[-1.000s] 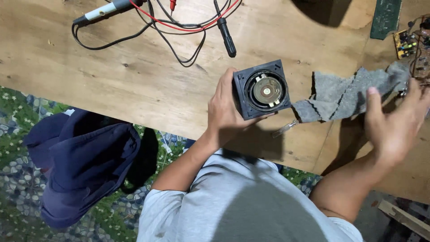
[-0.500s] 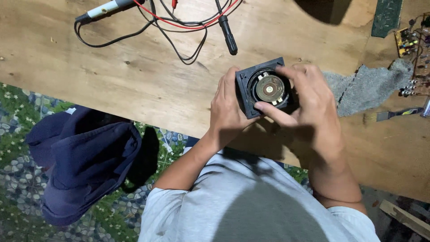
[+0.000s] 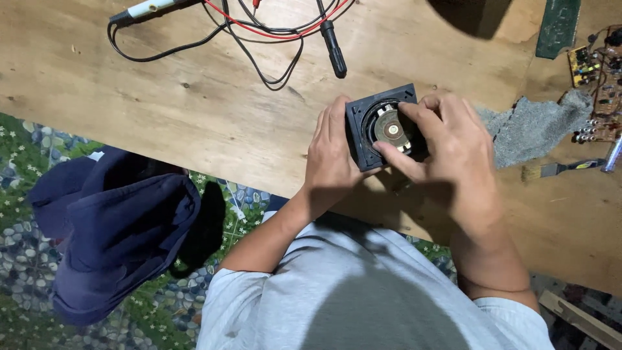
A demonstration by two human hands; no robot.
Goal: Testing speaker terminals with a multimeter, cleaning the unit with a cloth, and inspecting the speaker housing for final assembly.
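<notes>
Left hand (image 3: 334, 162) grips a square black speaker (image 3: 382, 126) by its left edge above the wooden table (image 3: 162, 110); right hand (image 3: 453, 159) covers its right side, fingers on the round metal centre. Grey cloth (image 3: 538, 129) just right, black-red cables (image 3: 259, 32) well above, blue garment (image 3: 116, 227) on the floor.

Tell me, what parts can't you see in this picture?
Head view only:
- Speaker: its right side is hidden under the right hand.
- Left hand: fingertips hidden behind the speaker.
- Circuit board: cut off by the right edge, parts too small to tell.
- Cables: ends cut off by the top edge.
- Cloth: partly behind the right hand.
</notes>
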